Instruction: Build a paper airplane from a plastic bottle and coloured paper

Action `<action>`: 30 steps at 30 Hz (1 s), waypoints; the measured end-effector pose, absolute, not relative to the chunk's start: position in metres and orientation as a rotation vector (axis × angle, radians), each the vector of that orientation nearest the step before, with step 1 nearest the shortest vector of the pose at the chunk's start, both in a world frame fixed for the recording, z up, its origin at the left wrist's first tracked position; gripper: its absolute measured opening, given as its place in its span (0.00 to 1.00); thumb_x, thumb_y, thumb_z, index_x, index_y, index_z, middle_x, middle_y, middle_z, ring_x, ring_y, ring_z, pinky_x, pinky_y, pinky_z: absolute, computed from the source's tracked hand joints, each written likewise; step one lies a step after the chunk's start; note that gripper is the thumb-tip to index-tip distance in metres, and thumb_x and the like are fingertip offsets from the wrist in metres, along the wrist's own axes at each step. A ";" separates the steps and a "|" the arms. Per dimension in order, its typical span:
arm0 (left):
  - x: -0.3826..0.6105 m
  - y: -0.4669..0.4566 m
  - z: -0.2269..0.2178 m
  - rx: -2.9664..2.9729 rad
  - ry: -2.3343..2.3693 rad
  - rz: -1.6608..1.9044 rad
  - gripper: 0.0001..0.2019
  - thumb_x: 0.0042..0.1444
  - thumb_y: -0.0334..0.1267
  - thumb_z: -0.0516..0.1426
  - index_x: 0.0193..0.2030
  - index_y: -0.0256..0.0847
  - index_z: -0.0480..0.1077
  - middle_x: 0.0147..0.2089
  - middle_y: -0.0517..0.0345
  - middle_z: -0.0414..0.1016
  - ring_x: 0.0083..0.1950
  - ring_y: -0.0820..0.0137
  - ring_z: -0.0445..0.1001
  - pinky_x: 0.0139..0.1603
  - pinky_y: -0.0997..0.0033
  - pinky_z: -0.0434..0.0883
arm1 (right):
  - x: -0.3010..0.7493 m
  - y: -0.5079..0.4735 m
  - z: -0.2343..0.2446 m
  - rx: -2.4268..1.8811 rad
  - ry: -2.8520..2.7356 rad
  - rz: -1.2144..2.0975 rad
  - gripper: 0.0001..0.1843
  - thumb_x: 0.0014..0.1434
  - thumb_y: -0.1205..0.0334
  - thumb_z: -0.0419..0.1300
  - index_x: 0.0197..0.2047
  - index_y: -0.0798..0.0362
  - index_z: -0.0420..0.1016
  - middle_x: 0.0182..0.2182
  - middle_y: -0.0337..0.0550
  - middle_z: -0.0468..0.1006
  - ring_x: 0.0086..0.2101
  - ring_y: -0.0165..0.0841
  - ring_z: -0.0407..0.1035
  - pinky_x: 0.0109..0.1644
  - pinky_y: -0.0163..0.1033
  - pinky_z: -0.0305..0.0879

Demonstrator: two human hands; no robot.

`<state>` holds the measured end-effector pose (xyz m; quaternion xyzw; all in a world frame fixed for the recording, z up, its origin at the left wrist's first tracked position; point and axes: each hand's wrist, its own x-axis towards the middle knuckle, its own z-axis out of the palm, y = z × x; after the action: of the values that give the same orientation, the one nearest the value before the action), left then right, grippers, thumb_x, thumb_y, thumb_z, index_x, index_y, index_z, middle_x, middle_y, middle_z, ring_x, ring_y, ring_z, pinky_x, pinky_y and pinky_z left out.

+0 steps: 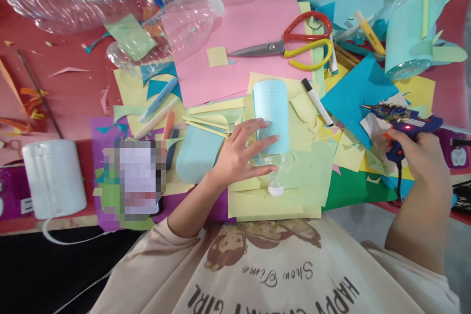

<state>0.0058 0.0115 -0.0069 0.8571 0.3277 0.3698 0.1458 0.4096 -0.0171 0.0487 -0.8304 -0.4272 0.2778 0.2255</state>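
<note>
My left hand [241,152] rests with spread fingers on a plastic bottle [271,117] wrapped in light blue paper. The bottle lies on yellow and green paper scraps with its white cap [275,189] toward me. My right hand [417,149] is closed round the handle of a blue hot glue gun [399,120], held to the right of the bottle over blue paper. A red light glows on the gun, and its nozzle points left. A second light blue wrapped piece [196,152] lies just left of my left hand.
Red and yellow scissors [294,44] lie on a pink sheet [239,44]. Clear empty bottles [81,5] crowd the far left. A marker [317,102], crayons [158,108], a white roll [54,176] and another blue-wrapped bottle [408,34] surround the work area.
</note>
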 end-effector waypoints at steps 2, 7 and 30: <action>0.006 0.012 -0.007 2.458 0.934 1.065 0.28 0.54 0.57 0.60 0.59 0.48 0.68 0.58 0.45 0.70 0.60 0.55 0.69 0.57 0.50 0.70 | 0.413 -0.016 0.060 -2.588 -1.077 0.689 0.15 0.45 0.55 0.71 0.16 0.48 0.73 0.19 0.47 0.74 0.21 0.33 0.66 0.28 0.46 0.59; 0.007 0.012 -0.005 2.474 0.943 1.075 0.27 0.55 0.58 0.59 0.58 0.48 0.68 0.57 0.45 0.70 0.59 0.55 0.69 0.56 0.51 0.71 | 0.412 -0.016 0.091 -2.615 -1.049 0.684 0.06 0.51 0.63 0.65 0.24 0.46 0.77 0.27 0.47 0.80 0.32 0.40 0.75 0.40 0.50 0.66; 0.008 0.013 -0.004 2.518 0.951 1.085 0.28 0.56 0.59 0.57 0.58 0.47 0.68 0.56 0.45 0.71 0.59 0.56 0.70 0.57 0.52 0.71 | 0.260 0.040 0.019 -1.797 -2.251 0.159 0.12 0.62 0.64 0.52 0.43 0.52 0.76 0.33 0.53 0.79 0.43 0.48 0.71 0.44 0.50 0.68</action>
<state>0.0078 0.0126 -0.0045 0.8615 0.3252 0.3712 0.1196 0.2601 0.0397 0.0192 -0.6177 -0.7740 0.0548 0.1281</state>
